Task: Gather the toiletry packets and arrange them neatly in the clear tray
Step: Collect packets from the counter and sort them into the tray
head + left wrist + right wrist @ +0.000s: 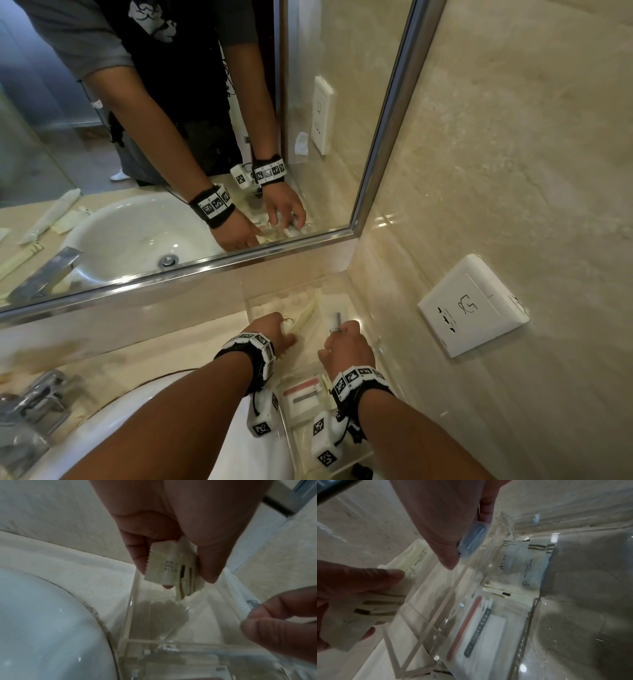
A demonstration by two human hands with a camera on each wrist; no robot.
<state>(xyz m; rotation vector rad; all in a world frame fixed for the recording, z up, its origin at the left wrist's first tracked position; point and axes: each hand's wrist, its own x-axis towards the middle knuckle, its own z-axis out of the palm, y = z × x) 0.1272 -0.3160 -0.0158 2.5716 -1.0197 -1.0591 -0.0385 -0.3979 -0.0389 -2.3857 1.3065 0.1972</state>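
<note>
Both arms reach forward and down over the counter, side by side, into the clear tray (373,346) that sits in the corner by the wall, just beside the white sink (212,442). The left hand (274,330) is bent down at the wrist over the left part of the tray. Its thumb and fingers pinch a long pale packet (169,568) with a zigzag edge and dark stripes, and the packet's far end pokes down into the tray. The right hand (347,347) hangs over the middle of the tray, near the left hand but not touching it. Its fingers are curled around a small bluish packet (473,539). More packets already lie in the tray: a white one with a red strip (303,397) near the wrists and a striped one (524,566) farther back.
</note>
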